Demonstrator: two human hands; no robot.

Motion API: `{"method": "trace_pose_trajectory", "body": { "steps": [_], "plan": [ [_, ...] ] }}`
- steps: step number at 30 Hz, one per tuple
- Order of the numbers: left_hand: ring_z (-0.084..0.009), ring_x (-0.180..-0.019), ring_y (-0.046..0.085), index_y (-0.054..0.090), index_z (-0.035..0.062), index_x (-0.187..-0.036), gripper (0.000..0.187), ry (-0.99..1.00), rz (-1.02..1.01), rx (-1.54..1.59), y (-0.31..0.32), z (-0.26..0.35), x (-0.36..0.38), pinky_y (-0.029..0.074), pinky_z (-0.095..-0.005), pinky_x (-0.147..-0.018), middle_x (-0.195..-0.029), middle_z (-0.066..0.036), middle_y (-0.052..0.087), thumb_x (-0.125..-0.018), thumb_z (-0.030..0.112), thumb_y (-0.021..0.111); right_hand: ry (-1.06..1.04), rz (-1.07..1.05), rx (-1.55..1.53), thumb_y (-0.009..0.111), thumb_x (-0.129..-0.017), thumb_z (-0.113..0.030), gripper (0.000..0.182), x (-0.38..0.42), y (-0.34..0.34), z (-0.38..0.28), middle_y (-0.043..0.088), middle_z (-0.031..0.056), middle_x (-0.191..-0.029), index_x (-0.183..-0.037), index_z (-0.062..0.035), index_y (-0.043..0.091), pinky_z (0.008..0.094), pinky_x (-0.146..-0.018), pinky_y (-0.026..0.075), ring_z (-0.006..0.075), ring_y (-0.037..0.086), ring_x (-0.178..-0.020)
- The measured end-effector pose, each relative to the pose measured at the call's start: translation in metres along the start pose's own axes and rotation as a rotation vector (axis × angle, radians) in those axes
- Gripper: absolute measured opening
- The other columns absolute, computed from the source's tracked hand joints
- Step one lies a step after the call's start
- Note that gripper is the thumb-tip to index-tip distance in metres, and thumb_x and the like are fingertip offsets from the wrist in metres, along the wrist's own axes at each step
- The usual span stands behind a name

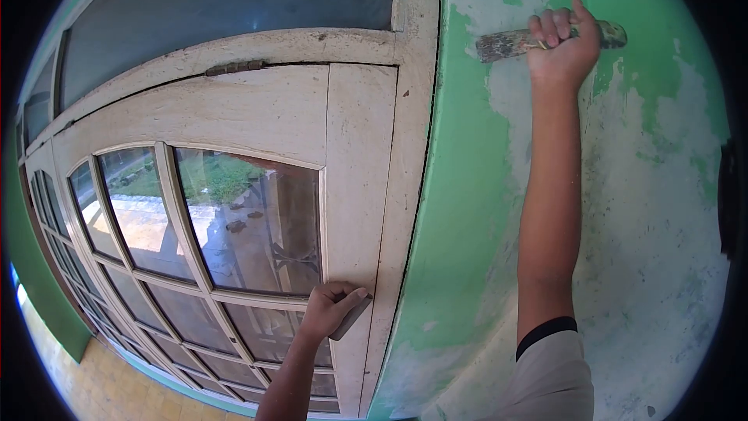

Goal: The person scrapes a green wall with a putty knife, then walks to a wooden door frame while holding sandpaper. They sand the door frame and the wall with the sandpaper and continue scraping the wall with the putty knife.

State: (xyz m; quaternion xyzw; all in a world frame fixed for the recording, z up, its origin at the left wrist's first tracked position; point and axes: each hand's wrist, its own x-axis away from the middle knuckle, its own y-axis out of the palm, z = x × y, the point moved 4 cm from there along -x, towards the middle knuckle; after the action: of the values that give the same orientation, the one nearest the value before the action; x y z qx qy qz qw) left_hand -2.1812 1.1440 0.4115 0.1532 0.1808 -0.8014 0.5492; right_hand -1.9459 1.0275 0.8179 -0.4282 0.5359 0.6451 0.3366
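Raised high at the upper right, my right hand [567, 45] is closed around a worn, paint-stained scraping tool [506, 44], its flat end pointing left against the wall. The green wall [467, 156] around it shows large pale patches where paint is gone. Lower down, my left hand [335, 308] is closed on a small dark flat block [351, 318] beside the white door frame [354, 187]. Part of the block is hidden by the fingers.
Left of the wall stands a whitish wooden door with glass panes [241, 218], and a dark window pane [234, 0] is above it. A metal hinge [235, 68] sits on the frame. Yellowish floor tiles [132, 386] show at the lower left.
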Motion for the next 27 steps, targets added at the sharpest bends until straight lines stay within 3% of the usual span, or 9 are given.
{"method": "trace_pose_trajectory", "body": {
  "steps": [4, 7, 10, 12, 14, 17, 23, 27],
  "plan": [
    [-0.0042, -0.057, 0.048, 0.068, -0.0007, -0.077, 0.025, 0.029, 0.006, 0.002, 0.001, 0.0, 0.0, 0.041, -0.0232, -0.052, -0.06, -0.001, 0.059, -0.085, 0.023, 0.067, -0.106, -0.084, -0.214, 0.058, -0.079, -0.01, 0.021, -0.004, -0.007, -0.016, 0.027, -0.0011, -0.054, -0.07, -0.0105, 0.039, 0.0299, -0.048, 0.027, 0.0112, 0.026, -0.045],
    [-0.0042, -0.057, 0.048, 0.068, -0.0007, -0.077, 0.025, 0.013, 0.001, 0.012, 0.0, -0.001, 0.001, 0.041, -0.0233, -0.053, -0.061, -0.001, 0.059, -0.085, 0.023, 0.067, 0.006, 0.074, -0.028, 0.057, -0.08, -0.012, 0.025, 0.002, -0.002, 0.009, 0.028, -0.0036, -0.053, -0.068, -0.0142, 0.036, 0.0278, -0.047, 0.025, 0.0098, 0.025, -0.044],
    [-0.0043, -0.057, 0.048, 0.068, -0.0008, -0.078, 0.025, 0.015, -0.004, -0.001, 0.0, 0.002, 0.001, 0.041, -0.0235, -0.053, -0.061, -0.001, 0.059, -0.085, 0.023, 0.067, 0.016, -0.012, 0.004, 0.056, -0.081, -0.012, 0.026, -0.003, -0.003, -0.004, 0.029, -0.0038, -0.053, -0.067, -0.0149, 0.035, 0.027, -0.047, 0.025, 0.0098, 0.024, -0.043],
    [-0.0043, -0.057, 0.048, 0.068, -0.0008, -0.078, 0.025, 0.011, 0.0, -0.008, 0.0, 0.003, 0.0, 0.041, -0.0236, -0.053, -0.061, -0.001, 0.059, -0.085, 0.023, 0.067, -0.072, -0.087, -0.203, 0.057, -0.081, -0.011, 0.024, -0.012, -0.015, -0.024, 0.028, -0.0016, -0.053, -0.069, -0.0124, 0.036, 0.028, -0.048, 0.025, 0.0111, 0.025, -0.045],
    [-0.0044, -0.056, 0.048, 0.068, -0.0007, -0.078, 0.025, 0.026, 0.006, -0.014, 0.0, 0.004, 0.001, 0.041, -0.0239, -0.052, -0.06, -0.001, 0.059, -0.085, 0.023, 0.066, -0.067, -0.103, -0.218, 0.058, -0.081, -0.012, 0.023, -0.01, -0.02, -0.009, 0.028, -0.0011, -0.054, -0.071, -0.0115, 0.037, 0.0292, -0.049, 0.026, 0.0118, 0.026, -0.047],
    [-0.0045, -0.056, 0.048, 0.068, -0.001, -0.078, 0.026, 0.013, 0.002, -0.025, -0.001, 0.003, 0.001, 0.041, -0.0239, -0.052, -0.06, -0.001, 0.059, -0.085, 0.024, 0.067, 0.155, 0.059, -0.084, 0.058, -0.082, -0.014, 0.023, 0.008, -0.004, 0.027, 0.027, -0.0026, -0.053, -0.071, -0.0128, 0.038, 0.0294, -0.05, 0.026, 0.0116, 0.026, -0.046],
    [-0.0049, -0.056, 0.049, 0.068, -0.0011, -0.08, 0.026, -0.001, -0.009, -0.036, -0.002, -0.003, -0.001, 0.041, -0.0244, -0.052, -0.06, -0.002, 0.059, -0.085, 0.025, 0.067, -0.111, -0.07, -0.198, 0.058, -0.081, -0.011, 0.021, -0.001, -0.008, -0.02, 0.027, -0.0012, -0.054, -0.071, -0.0115, 0.039, 0.0295, -0.05, 0.026, 0.0116, 0.025, -0.046],
    [-0.005, -0.056, 0.049, 0.069, -0.0007, -0.081, 0.026, 0.011, 0.003, -0.012, -0.002, 0.0, 0.0, 0.042, -0.0246, -0.053, -0.06, -0.002, 0.06, -0.084, 0.025, 0.067, 0.02, 0.029, -0.024, 0.056, -0.082, -0.012, 0.025, 0.01, 0.008, 0.009, 0.028, -0.0017, -0.054, -0.067, -0.0133, 0.036, 0.0283, -0.048, 0.026, 0.0114, 0.026, -0.044]
  ]
}}
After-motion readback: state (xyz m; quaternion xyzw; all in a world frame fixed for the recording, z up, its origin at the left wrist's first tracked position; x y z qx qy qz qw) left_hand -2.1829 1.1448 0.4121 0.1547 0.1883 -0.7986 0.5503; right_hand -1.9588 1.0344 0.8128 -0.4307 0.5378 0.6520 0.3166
